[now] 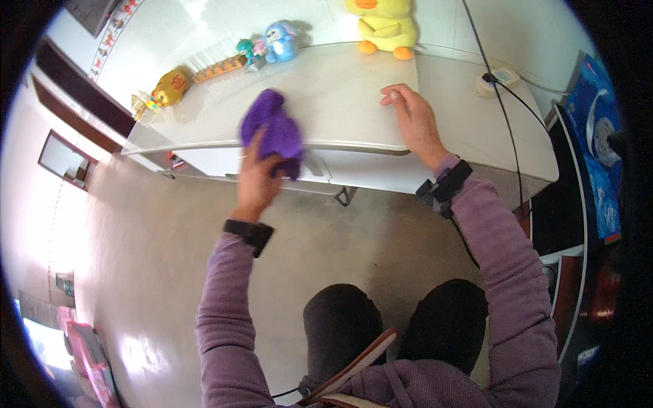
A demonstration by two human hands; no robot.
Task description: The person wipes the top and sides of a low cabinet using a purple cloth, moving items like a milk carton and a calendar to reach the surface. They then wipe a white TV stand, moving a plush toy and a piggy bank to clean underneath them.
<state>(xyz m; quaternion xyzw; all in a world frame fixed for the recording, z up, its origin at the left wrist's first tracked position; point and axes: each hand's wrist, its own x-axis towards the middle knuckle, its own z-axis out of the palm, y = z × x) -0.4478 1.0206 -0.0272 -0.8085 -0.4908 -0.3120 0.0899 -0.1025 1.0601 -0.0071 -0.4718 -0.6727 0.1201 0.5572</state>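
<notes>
My left hand [257, 178] grips a bunched purple cloth [275, 127] at the front edge of a white tabletop [336, 102]. The cloth and the fingers are slightly blurred, and part of the cloth hangs past the edge. To the right, my right hand [416, 120] is over the tabletop near its front corner. Its fingers are loosely bent and hold nothing; whether they touch the surface I cannot tell. Both wrists wear black straps over purple sleeves.
Along the back are a gold ornament [171, 88], an orange rack of clear tubes [219, 69], a green figurine [248, 49], a blue plush toy [280, 43] and a yellow plush duck [386, 30]. A black cable [502, 109] hangs at right beside a white device [497, 81].
</notes>
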